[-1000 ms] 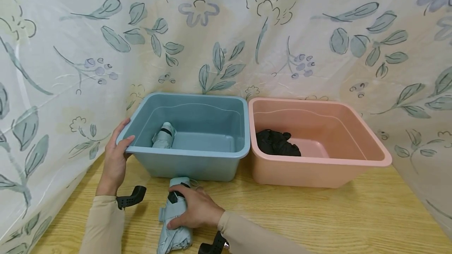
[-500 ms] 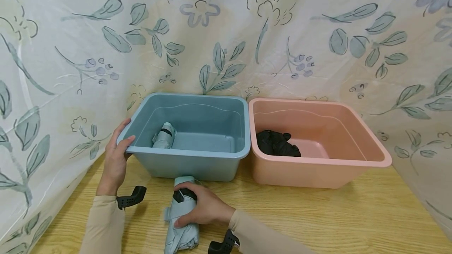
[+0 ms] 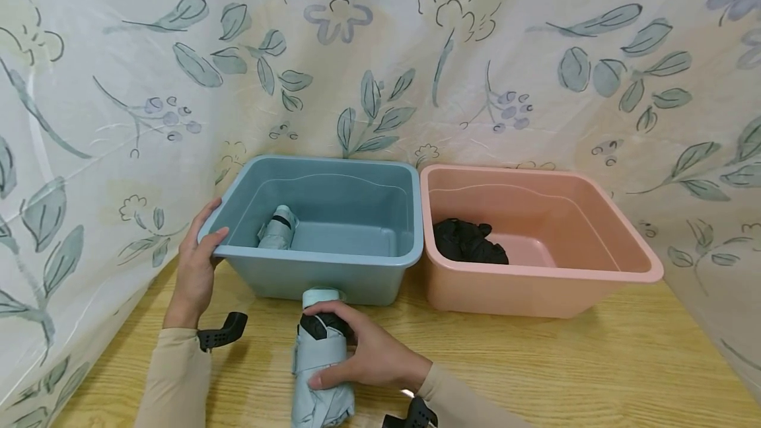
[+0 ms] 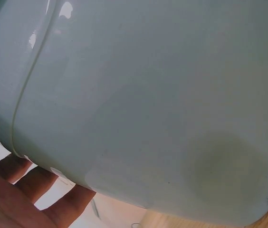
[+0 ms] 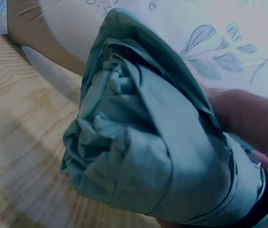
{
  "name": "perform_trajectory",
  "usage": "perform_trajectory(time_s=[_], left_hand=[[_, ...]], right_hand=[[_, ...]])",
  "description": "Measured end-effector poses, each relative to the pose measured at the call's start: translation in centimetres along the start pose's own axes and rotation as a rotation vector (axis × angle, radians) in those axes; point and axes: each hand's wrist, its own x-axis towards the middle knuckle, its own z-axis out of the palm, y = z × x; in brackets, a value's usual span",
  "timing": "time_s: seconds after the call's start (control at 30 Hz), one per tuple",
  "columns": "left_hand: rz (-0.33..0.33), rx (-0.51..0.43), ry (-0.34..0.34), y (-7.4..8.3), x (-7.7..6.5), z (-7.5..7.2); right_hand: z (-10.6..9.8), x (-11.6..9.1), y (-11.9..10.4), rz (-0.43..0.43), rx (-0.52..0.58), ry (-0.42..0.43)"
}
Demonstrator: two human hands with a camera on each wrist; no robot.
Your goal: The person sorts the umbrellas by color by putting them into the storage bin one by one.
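Observation:
A folded light blue umbrella (image 3: 321, 362) with a black band near its handle end lies in front of the blue bin (image 3: 261, 276). My right hand (image 3: 383, 355) grips it from the right side, thumb and fingers around the rolled cloth. In the right wrist view the umbrella's (image 5: 134, 156) gathered cloth end faces the camera above the wooden table. My left hand (image 3: 196, 276) holds the bin's left rim, thumb at the front corner. Part of the fingers (image 4: 72, 204) shows beside the bin wall in the left wrist view. Another rolled light blue umbrella (image 3: 277, 233) lies inside the bin, at left.
A pink bin (image 3: 505, 296) stands right beside the blue one, with a black crumpled cloth bundle (image 3: 466, 242) inside at left. Both bins rest on a wooden table (image 3: 535, 368). A flower-patterned sheet (image 3: 380, 51) hangs behind and along the sides.
My right hand has moved to the right with the umbrella, which now stands more in line with the bin's front. The left hand keeps its place on the rim.

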Motion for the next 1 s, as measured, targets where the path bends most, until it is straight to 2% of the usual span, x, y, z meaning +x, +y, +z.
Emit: perform_trajectory(time_s=[0.23,0.43,0.7,1.0], left_hand=[[-0.001,0.01,0.0,-0.1,0.0,-0.1],[0.0,0.011,-0.004,0.0,0.0,-0.1],[0.005,0.005,-0.002,0.0,0.0,0.0],[-0.024,0.038,0.01,-0.1,0.0,-0.1]], right_hand=[[0.1,-1.4,-2.0,-0.056,0.145,-0.08],[0.3,-2.0,-3.7,-0.14,0.161,-0.116],[0.0,-1.7,-7.9,-0.247,0.122,-0.085],[-2.2,0.7,-12.3,-0.303,-0.04,-0.014]])
